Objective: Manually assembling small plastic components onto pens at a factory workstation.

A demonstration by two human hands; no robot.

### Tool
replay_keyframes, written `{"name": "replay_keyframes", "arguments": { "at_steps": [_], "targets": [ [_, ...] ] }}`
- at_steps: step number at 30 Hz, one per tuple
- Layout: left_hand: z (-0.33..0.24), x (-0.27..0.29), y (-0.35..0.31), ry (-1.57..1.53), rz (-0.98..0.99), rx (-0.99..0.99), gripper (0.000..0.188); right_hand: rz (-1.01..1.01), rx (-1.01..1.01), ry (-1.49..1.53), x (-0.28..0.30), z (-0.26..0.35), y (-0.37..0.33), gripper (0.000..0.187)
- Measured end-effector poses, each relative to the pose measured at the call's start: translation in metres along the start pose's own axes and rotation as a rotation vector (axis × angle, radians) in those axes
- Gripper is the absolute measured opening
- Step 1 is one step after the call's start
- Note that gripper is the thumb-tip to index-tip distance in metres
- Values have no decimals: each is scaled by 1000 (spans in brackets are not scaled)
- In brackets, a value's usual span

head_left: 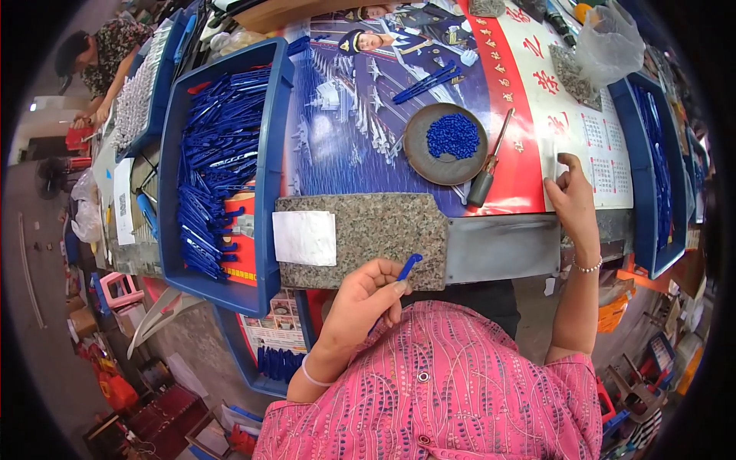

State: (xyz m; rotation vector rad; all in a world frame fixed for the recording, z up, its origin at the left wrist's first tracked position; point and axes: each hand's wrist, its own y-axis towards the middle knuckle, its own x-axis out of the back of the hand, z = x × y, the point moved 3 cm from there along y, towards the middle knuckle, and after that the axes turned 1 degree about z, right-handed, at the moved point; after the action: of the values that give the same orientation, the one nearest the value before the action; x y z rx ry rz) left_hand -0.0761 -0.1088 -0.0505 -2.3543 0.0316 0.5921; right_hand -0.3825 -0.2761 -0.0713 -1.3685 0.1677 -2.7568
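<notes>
My left hand (366,300) is closed round a slim blue plastic piece (410,267) with a hooked end that sticks up past the thumb. The hand is in front of my body, at the near edge of a speckled stone slab (383,230). A folded white paper (304,238) lies on the slab's left part. Farther right, my right hand (573,198) is over the poster's edge with its fingers curled. A pale narrow strip (552,162) shows by its fingertips, too unclear to name. Beyond the slab, a round dish (418,157) holds many small blue pellets (452,136).
A screwdriver (491,165) lies right of the dish. Several blue pieces (426,83) rest on the poster (337,165). A blue bin (170,215) of similar pieces stands left, another blue bin (671,257) at the right. A clear plastic bag (609,42) lies far right. Another person (115,61) is far left.
</notes>
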Motion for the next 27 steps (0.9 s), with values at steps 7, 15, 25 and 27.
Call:
{"name": "replay_keyframes", "arguments": {
  "at_steps": [7,15,25,27],
  "targets": [
    [5,0,-6,-154,-1,-10,13,-25,179,78,-19,70,-19,39],
    [2,-5,-16,23,-14,-106,17,103,135,166,-51,73,1,35],
    [6,2,-20,-21,3,-137,17,146,112,66,-47,80,3,36],
    [9,5,-18,-275,109,-26,17,166,95,4,-48,81,1,36]
  ]
}}
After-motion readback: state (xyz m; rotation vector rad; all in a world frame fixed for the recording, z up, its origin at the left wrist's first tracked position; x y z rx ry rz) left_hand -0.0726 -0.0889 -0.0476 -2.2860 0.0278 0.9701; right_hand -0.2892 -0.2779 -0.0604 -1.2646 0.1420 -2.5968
